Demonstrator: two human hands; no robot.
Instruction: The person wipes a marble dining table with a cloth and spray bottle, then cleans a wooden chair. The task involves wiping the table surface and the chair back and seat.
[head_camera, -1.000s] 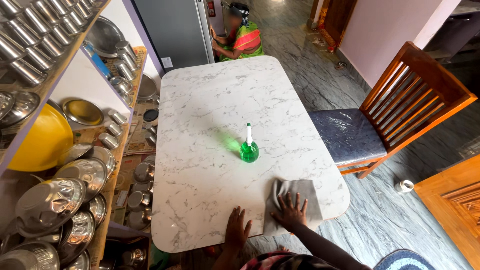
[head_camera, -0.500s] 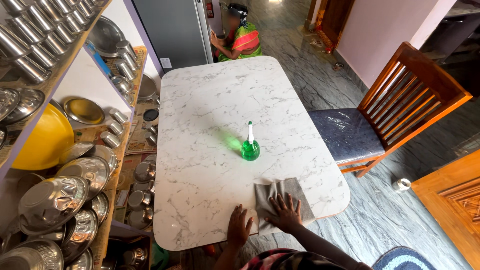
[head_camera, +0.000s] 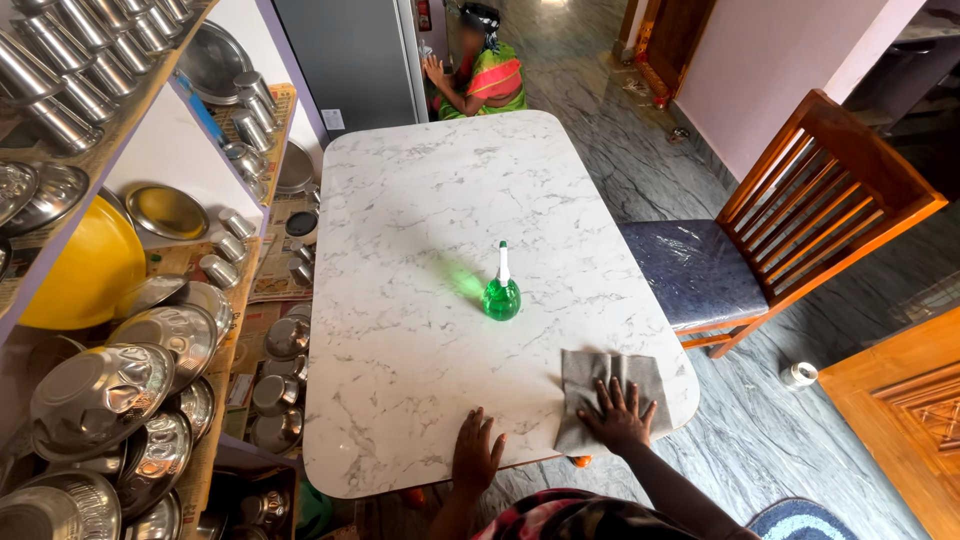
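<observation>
Fingers of right hand (head_camera: 617, 412) splayed flat on grey cloth (head_camera: 590, 385); left hand (head_camera: 476, 452) open on marble table (head_camera: 420, 230); forearms cut off.

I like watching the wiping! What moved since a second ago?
The right hand slid the grey cloth along the table's near edge, first leftward, then back right. The left hand stayed flat on the table, and the green bottle and chair stayed put.
</observation>
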